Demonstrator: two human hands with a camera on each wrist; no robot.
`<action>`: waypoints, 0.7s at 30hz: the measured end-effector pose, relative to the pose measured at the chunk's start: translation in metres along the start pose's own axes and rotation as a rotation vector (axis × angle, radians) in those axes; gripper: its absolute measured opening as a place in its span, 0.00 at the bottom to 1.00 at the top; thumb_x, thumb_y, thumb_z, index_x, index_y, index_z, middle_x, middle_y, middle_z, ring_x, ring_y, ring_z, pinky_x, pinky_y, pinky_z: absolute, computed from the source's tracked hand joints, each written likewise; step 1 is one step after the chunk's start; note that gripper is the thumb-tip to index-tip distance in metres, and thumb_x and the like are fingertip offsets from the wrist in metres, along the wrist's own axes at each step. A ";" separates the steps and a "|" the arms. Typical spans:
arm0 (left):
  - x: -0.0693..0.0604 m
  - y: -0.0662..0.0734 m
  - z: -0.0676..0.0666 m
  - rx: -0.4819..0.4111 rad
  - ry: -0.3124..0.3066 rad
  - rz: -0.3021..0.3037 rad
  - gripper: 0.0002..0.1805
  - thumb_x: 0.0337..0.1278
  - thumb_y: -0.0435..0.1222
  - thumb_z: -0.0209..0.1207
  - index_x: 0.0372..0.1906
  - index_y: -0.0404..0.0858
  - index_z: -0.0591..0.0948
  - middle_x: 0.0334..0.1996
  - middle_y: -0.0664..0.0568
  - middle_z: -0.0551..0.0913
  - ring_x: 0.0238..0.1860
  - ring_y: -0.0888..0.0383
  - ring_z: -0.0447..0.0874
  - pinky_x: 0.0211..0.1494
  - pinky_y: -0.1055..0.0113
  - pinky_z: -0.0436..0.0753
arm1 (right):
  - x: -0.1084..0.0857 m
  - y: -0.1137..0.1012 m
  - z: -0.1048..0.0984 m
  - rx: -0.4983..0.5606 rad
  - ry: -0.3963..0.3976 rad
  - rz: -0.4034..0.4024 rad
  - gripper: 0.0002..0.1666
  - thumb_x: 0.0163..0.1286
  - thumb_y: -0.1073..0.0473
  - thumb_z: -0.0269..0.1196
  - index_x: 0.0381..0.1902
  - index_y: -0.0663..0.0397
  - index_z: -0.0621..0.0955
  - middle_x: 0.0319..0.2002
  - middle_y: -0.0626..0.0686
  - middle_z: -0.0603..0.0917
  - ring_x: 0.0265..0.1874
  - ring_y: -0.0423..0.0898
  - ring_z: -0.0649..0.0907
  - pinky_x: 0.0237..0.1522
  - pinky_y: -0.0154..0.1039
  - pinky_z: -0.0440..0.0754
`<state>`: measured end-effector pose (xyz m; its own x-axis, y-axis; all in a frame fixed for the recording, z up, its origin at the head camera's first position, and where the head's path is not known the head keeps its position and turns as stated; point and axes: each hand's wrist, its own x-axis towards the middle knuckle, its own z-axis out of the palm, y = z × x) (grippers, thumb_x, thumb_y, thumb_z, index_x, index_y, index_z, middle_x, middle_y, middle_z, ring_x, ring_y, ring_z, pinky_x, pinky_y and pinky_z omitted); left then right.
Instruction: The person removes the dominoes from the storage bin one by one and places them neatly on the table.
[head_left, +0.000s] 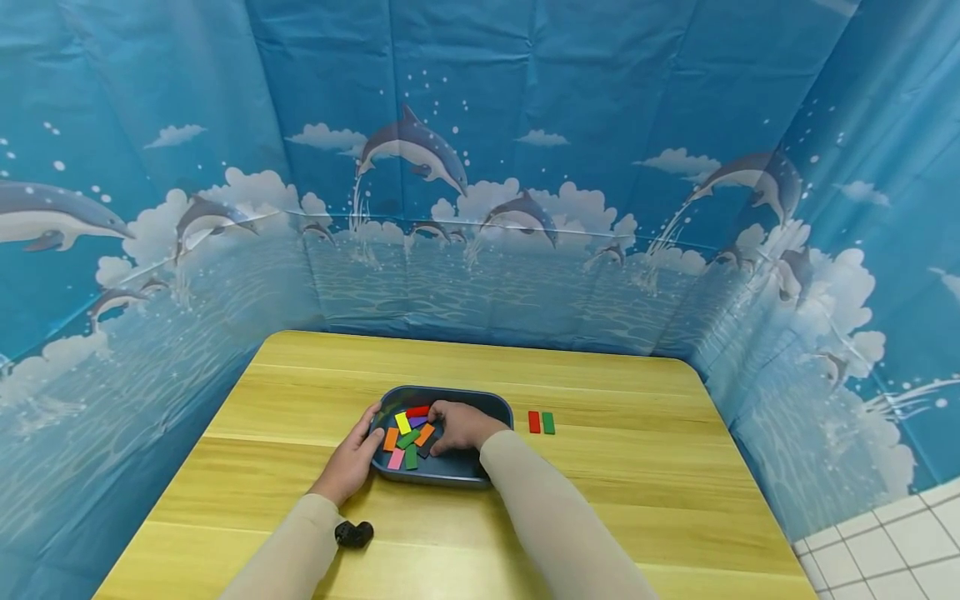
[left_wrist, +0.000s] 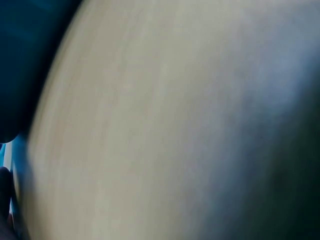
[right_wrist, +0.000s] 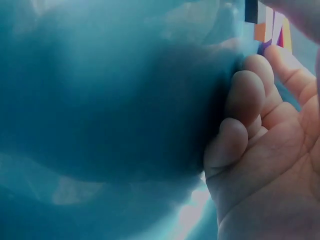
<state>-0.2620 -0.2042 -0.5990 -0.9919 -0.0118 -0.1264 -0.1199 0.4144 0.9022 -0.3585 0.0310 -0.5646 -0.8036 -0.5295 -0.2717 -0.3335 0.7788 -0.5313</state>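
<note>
A dark blue-grey tray (head_left: 450, 481) stands on the table with several coloured rectangular blocks in its left half. My left hand (head_left: 351, 463) grips the tray's left rim. My right hand (head_left: 461, 425) reaches inside over the blocks, index finger and thumb apart. Near that thumb lies a black block (head_left: 425, 451), beside an orange block (head_left: 425, 434); green, yellow, pink, red and purple ones are close by. In the right wrist view, the fingers (right_wrist: 246, 97) are bent, and an orange block (right_wrist: 260, 32) shows past the fingertips. The left wrist view is blurred.
To the right of the tray, a red block (head_left: 534, 422) and a green block (head_left: 548, 423) lie side by side on the wooden table (head_left: 637, 467). A small black object (head_left: 354, 534) sits at the left sleeve. Dolphin-printed blue curtains (head_left: 480, 283) surround the table.
</note>
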 end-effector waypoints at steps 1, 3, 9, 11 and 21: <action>-0.001 0.000 0.000 -0.001 0.001 -0.001 0.30 0.85 0.53 0.43 0.84 0.66 0.54 0.86 0.45 0.54 0.85 0.39 0.50 0.85 0.37 0.51 | 0.000 0.001 0.000 0.011 0.001 -0.001 0.30 0.57 0.47 0.82 0.53 0.38 0.78 0.50 0.48 0.84 0.41 0.45 0.79 0.54 0.43 0.82; -0.001 0.001 0.000 -0.002 0.001 0.000 0.30 0.85 0.53 0.43 0.84 0.66 0.54 0.86 0.45 0.54 0.85 0.39 0.50 0.85 0.37 0.51 | 0.001 0.001 0.000 0.019 -0.001 0.004 0.31 0.56 0.44 0.82 0.53 0.39 0.78 0.47 0.48 0.83 0.40 0.45 0.79 0.53 0.43 0.82; 0.000 -0.001 0.000 -0.005 -0.001 0.009 0.30 0.85 0.53 0.43 0.84 0.66 0.54 0.86 0.45 0.54 0.85 0.39 0.50 0.85 0.37 0.51 | 0.007 -0.004 0.005 -0.073 -0.001 0.052 0.41 0.49 0.29 0.81 0.52 0.42 0.77 0.46 0.45 0.83 0.42 0.44 0.80 0.55 0.43 0.84; 0.000 -0.002 0.000 -0.005 -0.002 0.012 0.30 0.85 0.53 0.43 0.84 0.66 0.54 0.86 0.45 0.54 0.85 0.39 0.50 0.85 0.38 0.51 | 0.007 -0.005 0.006 -0.106 0.002 0.059 0.41 0.50 0.29 0.80 0.51 0.42 0.76 0.45 0.45 0.83 0.42 0.44 0.80 0.55 0.43 0.85; -0.001 0.000 0.000 -0.003 0.002 0.012 0.30 0.85 0.53 0.43 0.84 0.66 0.55 0.86 0.46 0.54 0.85 0.40 0.50 0.85 0.38 0.51 | 0.002 0.008 -0.003 0.022 0.005 -0.036 0.31 0.57 0.47 0.82 0.54 0.43 0.79 0.37 0.48 0.82 0.34 0.44 0.78 0.42 0.38 0.81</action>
<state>-0.2609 -0.2044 -0.5989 -0.9934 -0.0091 -0.1147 -0.1082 0.4117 0.9049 -0.3643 0.0369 -0.5672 -0.7938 -0.5554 -0.2476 -0.3517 0.7515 -0.5582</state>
